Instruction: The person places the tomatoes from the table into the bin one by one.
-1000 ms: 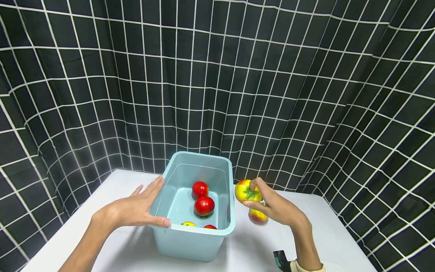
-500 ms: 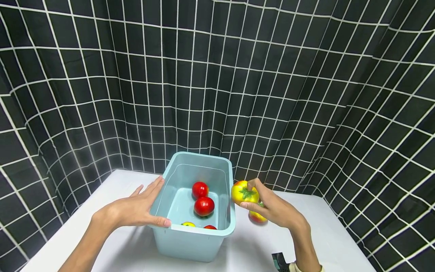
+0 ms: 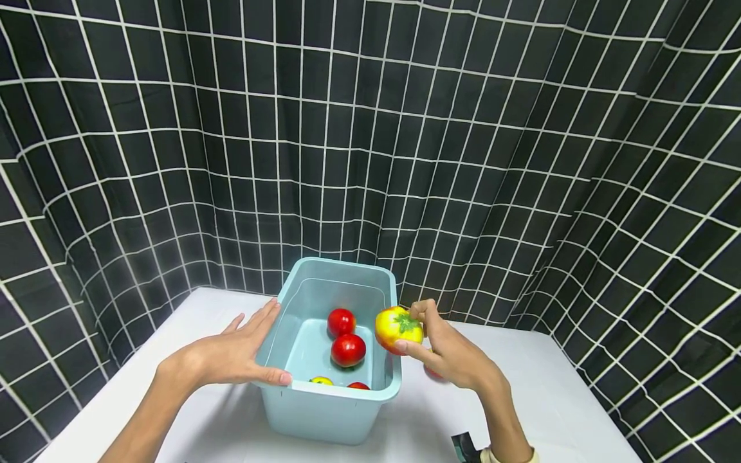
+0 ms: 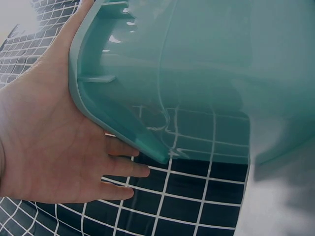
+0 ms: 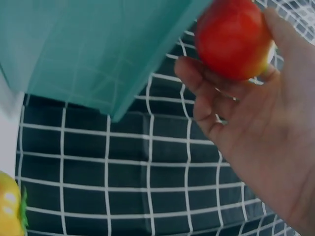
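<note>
A light blue plastic bin (image 3: 318,418) stands on the table. My left hand (image 3: 231,357) rests on its left rim and front corner, fingers straight and spread. In the left wrist view, the palm (image 4: 54,142) lies against the rim. My right hand (image 3: 460,354) pinches a yellow-and-red tomato (image 3: 395,331) with a green star-shaped calyx, held over the bin's right rim. Seen from the right wrist, the tomato's red underside (image 5: 231,42) sits between thumb and fingers. Inside the bin lie two red tomatoes (image 3: 348,351), with a yellow fruit (image 3: 321,381) and a red one (image 3: 358,386) partly hidden by the front wall.
Another yellow-and-red tomato (image 3: 433,374) lies on the white table (image 3: 556,386) right of the bin, mostly hidden behind the right hand. Its yellow side (image 5: 9,209) shows in the right wrist view. Black cloth with a white grid (image 3: 370,161) hangs around the table.
My right hand has carried the tomato left, from beside the bin to over its right rim. The tomato on the table is now more covered by the hand. The left hand stays put.
</note>
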`<state>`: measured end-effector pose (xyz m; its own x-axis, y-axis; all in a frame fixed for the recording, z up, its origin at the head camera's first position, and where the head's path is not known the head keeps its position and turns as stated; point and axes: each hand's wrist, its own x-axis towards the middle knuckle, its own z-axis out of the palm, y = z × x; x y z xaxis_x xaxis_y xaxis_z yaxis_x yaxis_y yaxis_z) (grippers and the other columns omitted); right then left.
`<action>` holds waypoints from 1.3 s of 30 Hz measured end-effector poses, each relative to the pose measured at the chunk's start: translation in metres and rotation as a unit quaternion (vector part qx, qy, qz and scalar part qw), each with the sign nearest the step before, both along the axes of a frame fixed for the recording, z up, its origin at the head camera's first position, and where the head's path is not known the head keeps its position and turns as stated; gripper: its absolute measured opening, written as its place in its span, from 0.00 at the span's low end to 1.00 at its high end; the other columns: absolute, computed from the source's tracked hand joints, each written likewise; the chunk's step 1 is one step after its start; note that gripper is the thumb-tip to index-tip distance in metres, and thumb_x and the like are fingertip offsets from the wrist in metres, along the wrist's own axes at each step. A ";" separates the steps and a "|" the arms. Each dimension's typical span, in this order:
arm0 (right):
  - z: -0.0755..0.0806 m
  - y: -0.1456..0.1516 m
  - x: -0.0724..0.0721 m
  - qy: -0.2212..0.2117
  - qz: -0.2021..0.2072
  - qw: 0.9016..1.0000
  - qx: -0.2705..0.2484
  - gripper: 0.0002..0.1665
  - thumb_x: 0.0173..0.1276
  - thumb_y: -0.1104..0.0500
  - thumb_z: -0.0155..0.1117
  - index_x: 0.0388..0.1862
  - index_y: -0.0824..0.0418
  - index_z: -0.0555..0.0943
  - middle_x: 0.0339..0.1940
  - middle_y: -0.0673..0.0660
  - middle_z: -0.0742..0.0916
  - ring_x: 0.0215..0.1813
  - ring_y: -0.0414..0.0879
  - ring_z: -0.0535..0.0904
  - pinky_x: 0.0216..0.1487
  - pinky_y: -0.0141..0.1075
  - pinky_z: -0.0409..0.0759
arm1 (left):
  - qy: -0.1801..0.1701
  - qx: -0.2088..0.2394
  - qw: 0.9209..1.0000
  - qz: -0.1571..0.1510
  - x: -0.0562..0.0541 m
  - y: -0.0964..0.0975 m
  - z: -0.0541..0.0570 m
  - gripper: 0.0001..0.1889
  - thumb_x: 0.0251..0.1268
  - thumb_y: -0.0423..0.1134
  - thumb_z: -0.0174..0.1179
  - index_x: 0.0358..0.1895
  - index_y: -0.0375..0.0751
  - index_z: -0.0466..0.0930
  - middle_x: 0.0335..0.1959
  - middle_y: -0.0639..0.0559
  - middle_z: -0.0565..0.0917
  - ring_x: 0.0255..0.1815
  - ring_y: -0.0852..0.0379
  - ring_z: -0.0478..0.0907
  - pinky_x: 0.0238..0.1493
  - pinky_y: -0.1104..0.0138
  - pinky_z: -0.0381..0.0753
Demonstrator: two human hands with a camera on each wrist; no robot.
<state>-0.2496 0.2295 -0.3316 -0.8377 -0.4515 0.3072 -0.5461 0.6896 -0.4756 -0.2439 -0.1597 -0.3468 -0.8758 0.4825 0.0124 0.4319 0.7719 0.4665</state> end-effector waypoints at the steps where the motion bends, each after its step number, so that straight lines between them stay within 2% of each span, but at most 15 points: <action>1: -0.002 -0.003 0.000 0.002 -0.002 1.000 0.000 0.27 0.75 0.42 0.64 0.59 0.54 0.64 0.62 0.56 0.78 0.51 0.46 0.80 0.51 0.38 0.84 | 0.001 0.001 1.000 0.000 0.000 0.000 0.000 0.68 0.58 0.74 0.65 0.85 0.31 0.39 0.88 0.37 0.43 0.89 0.36 0.44 0.86 0.34 0.41; 5: -0.010 -0.018 -0.001 0.017 -0.008 1.000 -0.002 0.26 0.76 0.44 0.63 0.61 0.54 0.64 0.61 0.55 0.80 0.57 0.48 0.79 0.58 0.47 0.85 | 0.003 0.003 1.000 -0.001 0.001 -0.001 -0.001 0.68 0.58 0.74 0.66 0.85 0.31 0.40 0.88 0.37 0.43 0.89 0.36 0.44 0.86 0.34 0.42; 6: -0.011 -0.022 -0.001 0.023 -0.008 1.000 -0.003 0.26 0.76 0.45 0.64 0.61 0.54 0.65 0.60 0.54 0.80 0.57 0.47 0.79 0.58 0.47 0.85 | 0.004 0.003 1.000 -0.001 0.001 -0.001 -0.001 0.68 0.58 0.74 0.65 0.85 0.31 0.40 0.88 0.36 0.44 0.89 0.36 0.44 0.86 0.34 0.42; 12: -0.021 -0.039 -0.003 0.047 0.003 0.999 0.015 0.29 0.73 0.37 0.66 0.57 0.52 0.67 0.50 0.49 0.80 0.48 0.41 0.74 0.46 0.33 0.79 | 0.000 0.003 1.000 -0.001 0.001 -0.001 -0.001 0.68 0.58 0.74 0.66 0.85 0.31 0.40 0.88 0.37 0.43 0.89 0.36 0.44 0.86 0.33 0.42; 14: -0.023 -0.043 -0.003 0.051 0.004 0.999 0.013 0.28 0.72 0.36 0.66 0.56 0.51 0.68 0.46 0.49 0.80 0.45 0.41 0.72 0.42 0.31 0.76 | 0.000 0.002 1.000 -0.002 0.001 0.000 -0.001 0.68 0.58 0.74 0.66 0.85 0.31 0.40 0.88 0.37 0.43 0.89 0.36 0.44 0.86 0.33 0.42; 18: -0.026 -0.048 -0.003 0.054 0.008 0.998 0.008 0.27 0.75 0.36 0.64 0.58 0.50 0.68 0.60 0.48 0.85 0.53 0.42 0.77 0.51 0.37 0.82 | 0.003 0.001 1.000 -0.002 0.000 0.000 -0.001 0.68 0.57 0.75 0.65 0.85 0.31 0.41 0.88 0.36 0.43 0.89 0.36 0.45 0.85 0.33 0.42; 21: -0.026 -0.048 -0.003 0.051 0.016 0.999 0.009 0.28 0.76 0.36 0.62 0.63 0.50 0.69 0.73 0.45 0.81 0.62 0.45 0.78 0.61 0.45 0.84 | 0.004 0.001 1.000 -0.001 0.000 0.000 -0.001 0.68 0.57 0.75 0.65 0.85 0.31 0.41 0.88 0.36 0.43 0.89 0.35 0.45 0.86 0.33 0.42; 22: -0.026 -0.048 -0.003 0.050 0.019 0.999 0.008 0.29 0.76 0.36 0.62 0.65 0.51 0.69 0.74 0.44 0.80 0.65 0.46 0.78 0.65 0.48 0.83 | 0.004 0.001 1.000 -0.001 0.000 0.000 -0.001 0.68 0.57 0.75 0.65 0.85 0.31 0.41 0.88 0.36 0.43 0.89 0.35 0.45 0.85 0.33 0.42; 28: -0.022 -0.045 -0.003 0.058 0.023 0.998 -0.004 0.30 0.78 0.40 0.60 0.71 0.52 0.71 0.72 0.46 0.81 0.70 0.50 0.77 0.71 0.55 0.80 | 0.001 0.006 1.000 -0.001 0.000 0.000 -0.001 0.67 0.57 0.74 0.66 0.85 0.32 0.41 0.88 0.37 0.44 0.88 0.35 0.45 0.86 0.33 0.41; 39: -0.011 -0.027 -0.002 0.064 0.002 0.998 0.004 0.27 0.80 0.38 0.57 0.71 0.45 0.72 0.72 0.42 0.79 0.75 0.48 0.74 0.74 0.57 0.78 | 0.002 0.006 1.000 0.001 0.001 -0.001 -0.001 0.68 0.57 0.74 0.66 0.85 0.32 0.41 0.88 0.37 0.44 0.88 0.33 0.45 0.85 0.33 0.42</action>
<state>-0.2511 0.2021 -0.3422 -0.7901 -0.4575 0.4080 -0.6047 0.6907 -0.3965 -0.2433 -0.1610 -0.3479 -0.8768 0.4804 0.0213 0.4318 0.7671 0.4745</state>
